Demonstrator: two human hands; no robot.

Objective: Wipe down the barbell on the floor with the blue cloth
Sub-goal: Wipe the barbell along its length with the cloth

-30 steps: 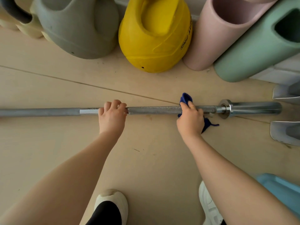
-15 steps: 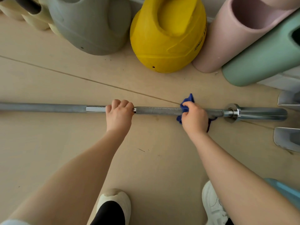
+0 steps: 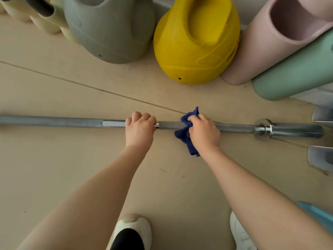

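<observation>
The barbell (image 3: 54, 121) lies flat on the floor (image 3: 54, 159); the left hand (image 3: 139, 129) has its grip closed around the bar; the right hand (image 3: 203, 133), just beside, squeezes the blue cloth (image 3: 185, 134) onto it.

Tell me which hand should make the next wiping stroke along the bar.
Right. The right hand already has the blue cloth bunched around the barbell. The left hand grips the bare shaft beside it, likely steadying it.
</observation>
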